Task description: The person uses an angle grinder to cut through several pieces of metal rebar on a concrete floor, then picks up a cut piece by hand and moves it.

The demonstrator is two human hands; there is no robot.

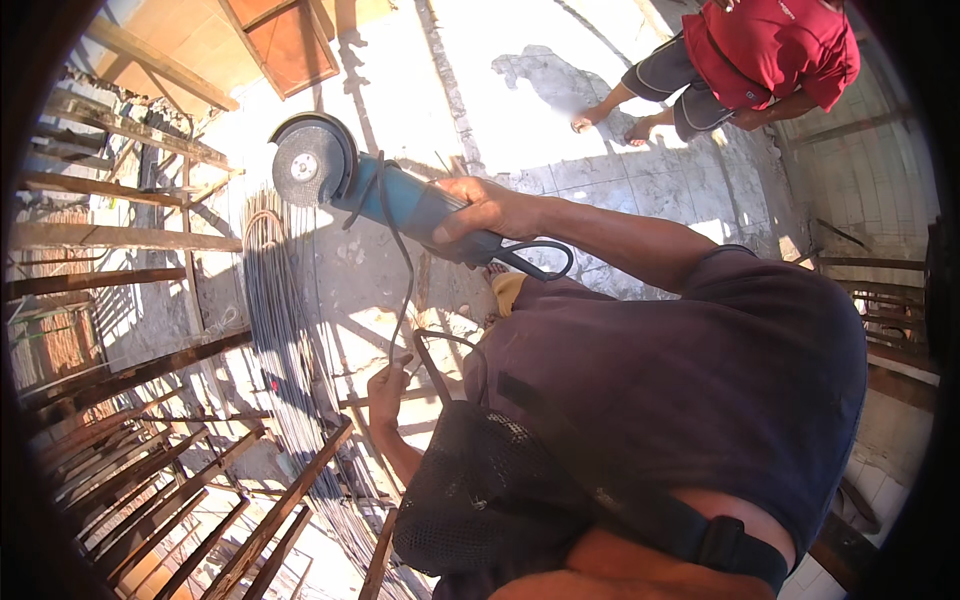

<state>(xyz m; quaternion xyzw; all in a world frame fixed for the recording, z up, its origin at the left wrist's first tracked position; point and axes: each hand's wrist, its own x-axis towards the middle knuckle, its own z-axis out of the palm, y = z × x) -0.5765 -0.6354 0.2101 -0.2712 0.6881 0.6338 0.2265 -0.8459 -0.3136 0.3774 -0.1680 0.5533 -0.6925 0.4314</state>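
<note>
Head view: the right hand [487, 210] is wrapped around the teal body of an angle grinder [400, 203] in front of the torso; the left hand [385, 395] pinches its dark cord [407, 280]. Long metal rods [275, 320] lie beyond, and a person in red [768, 55] stands well apart.

Person in red shirt [775, 55], wooden beams [130, 237], framed orange panel [291, 52]

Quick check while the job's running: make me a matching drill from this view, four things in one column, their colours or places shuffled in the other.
1. Angle grinder
2. Thin metal rods
3. Co-worker's shirt
4. Camera wearer's shirt

A. Bright red
B. Lying side by side in a long bundle
C. Dark, purplish
D. In the right hand

Pairs: 1-D, 2-B, 3-A, 4-C
</note>
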